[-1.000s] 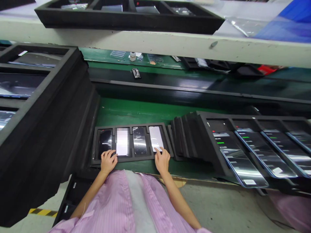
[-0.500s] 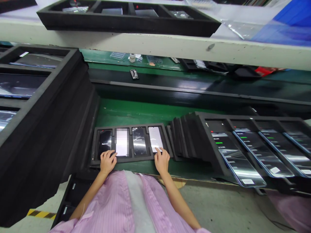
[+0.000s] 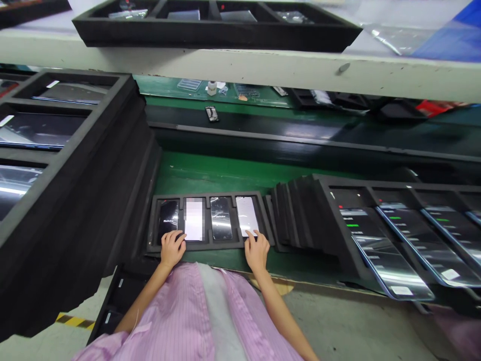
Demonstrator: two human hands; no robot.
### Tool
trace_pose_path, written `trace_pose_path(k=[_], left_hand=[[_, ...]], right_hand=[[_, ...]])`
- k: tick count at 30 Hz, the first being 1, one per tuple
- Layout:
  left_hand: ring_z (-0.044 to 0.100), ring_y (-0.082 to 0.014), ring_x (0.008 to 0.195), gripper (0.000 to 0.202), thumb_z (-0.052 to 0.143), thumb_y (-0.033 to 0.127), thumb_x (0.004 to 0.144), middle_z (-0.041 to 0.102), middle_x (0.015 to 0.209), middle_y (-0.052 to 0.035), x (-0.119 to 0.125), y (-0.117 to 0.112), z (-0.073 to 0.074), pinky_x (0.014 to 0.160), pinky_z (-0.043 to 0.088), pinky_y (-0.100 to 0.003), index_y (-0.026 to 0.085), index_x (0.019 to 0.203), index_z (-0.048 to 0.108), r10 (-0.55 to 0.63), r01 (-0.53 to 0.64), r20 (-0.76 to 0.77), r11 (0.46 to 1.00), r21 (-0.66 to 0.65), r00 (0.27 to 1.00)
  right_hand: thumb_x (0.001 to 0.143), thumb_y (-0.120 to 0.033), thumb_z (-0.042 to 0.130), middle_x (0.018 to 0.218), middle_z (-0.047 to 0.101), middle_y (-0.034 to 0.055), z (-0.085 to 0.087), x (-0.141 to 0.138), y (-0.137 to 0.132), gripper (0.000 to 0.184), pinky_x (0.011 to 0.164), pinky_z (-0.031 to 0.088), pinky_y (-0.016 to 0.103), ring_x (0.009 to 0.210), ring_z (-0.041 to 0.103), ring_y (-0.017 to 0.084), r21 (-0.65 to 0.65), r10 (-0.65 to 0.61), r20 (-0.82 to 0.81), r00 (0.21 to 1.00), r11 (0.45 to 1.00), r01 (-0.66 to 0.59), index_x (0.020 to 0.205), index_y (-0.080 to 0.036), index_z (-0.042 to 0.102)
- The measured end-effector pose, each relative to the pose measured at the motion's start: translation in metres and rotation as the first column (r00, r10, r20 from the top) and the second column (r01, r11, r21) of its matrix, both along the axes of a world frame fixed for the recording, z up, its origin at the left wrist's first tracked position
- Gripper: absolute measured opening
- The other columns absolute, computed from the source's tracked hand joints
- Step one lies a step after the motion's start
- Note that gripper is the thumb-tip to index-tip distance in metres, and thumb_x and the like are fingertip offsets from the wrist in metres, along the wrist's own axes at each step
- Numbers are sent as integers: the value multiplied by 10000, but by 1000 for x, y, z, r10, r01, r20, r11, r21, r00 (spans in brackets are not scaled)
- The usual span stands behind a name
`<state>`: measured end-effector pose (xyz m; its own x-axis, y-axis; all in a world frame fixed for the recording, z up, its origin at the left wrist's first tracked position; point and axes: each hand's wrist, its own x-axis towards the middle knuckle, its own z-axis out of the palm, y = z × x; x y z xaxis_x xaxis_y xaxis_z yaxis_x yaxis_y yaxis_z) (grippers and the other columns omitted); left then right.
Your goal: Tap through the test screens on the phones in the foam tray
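Note:
A black foam tray [image 3: 208, 246] lies on the green bench with smartphones in its compartments. My left hand [image 3: 173, 248] rests at the tray's near edge, fingers apart, by the lower end of the leftmost smartphone [image 3: 169, 214], whose dark screen carries a white logo. Beside that is a smartphone with a white, partly blurred screen [image 3: 194, 225], then another dark one with a logo [image 3: 221, 218]. At the right end, the fingers of my right hand [image 3: 257, 249] are spread over the lower part of a smartphone with a lit white screen [image 3: 246, 213].
A tall stack of black foam trays [image 3: 93, 165] holding phones rises on the left. To the right, a slanted foam tray [image 3: 326, 215] holds several lit smartphones. Behind runs a dark conveyor belt [image 3: 263, 123] carrying a small phone part [image 3: 211, 114]. A white shelf [image 3: 210, 65] spans above.
The whole view has shifted slightly, so the scene sits further right. Both hands stay at the same phones, with small finger movements on the right.

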<state>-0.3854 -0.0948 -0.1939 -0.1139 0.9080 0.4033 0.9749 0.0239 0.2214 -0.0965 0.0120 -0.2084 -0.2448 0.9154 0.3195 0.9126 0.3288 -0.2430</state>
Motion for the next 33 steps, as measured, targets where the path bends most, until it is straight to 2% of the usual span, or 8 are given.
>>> trace_pose_path(k=[6,11,18,21,28,33], left_hand=[[564,-228,922,237,463,176,805,680,945,-44,0,-1,2,807,378,-399,246,816,690,-37,37,-12,999,18,999],[566,-221,913,270,443,169,808,677,942,-55,0,-1,3,803,379,-391,242,890,690,-13,13,-12,1000,20,1000],[564,-227,919,256,454,183,809,683,941,-43,-1,-1,1,806,371,-392,251,816,700,-28,28,-25,1000,-10,999],[561,-229,924,260,450,181,808,679,951,-54,-1,-2,1,811,367,-395,246,849,698,-21,20,-25,1000,-17,999],[561,-224,897,259,439,173,815,672,928,-64,0,0,1,797,363,-386,224,851,691,-30,31,-47,999,28,998],[564,-221,892,258,434,173,819,668,928,-64,0,1,1,792,360,-384,228,859,683,-25,27,-50,999,30,998]], right_hand=[[851,-187,336,1073,511,126,-2,0,0,332,841,348,390,1011,420,239,-15,-8,1,1000,1000,8,1056,-176,597],[847,-201,337,1072,506,126,-1,-1,1,341,853,342,393,1015,417,235,-42,-25,-28,999,999,24,1089,-175,575],[861,-227,321,1062,512,134,-2,-1,-1,344,852,348,394,1016,415,236,-46,-36,-8,999,998,35,1090,-153,566],[865,-234,316,1073,512,136,-1,-1,0,348,860,344,393,1021,412,234,-56,-46,-12,999,997,45,1090,-153,569],[895,-316,291,1220,439,158,8,-9,18,418,924,297,434,1101,376,259,-102,-186,78,979,976,193,1224,-176,508],[901,-352,274,1279,397,179,9,-10,29,449,956,269,458,1174,329,286,-113,-210,115,971,968,223,1227,-145,502]])
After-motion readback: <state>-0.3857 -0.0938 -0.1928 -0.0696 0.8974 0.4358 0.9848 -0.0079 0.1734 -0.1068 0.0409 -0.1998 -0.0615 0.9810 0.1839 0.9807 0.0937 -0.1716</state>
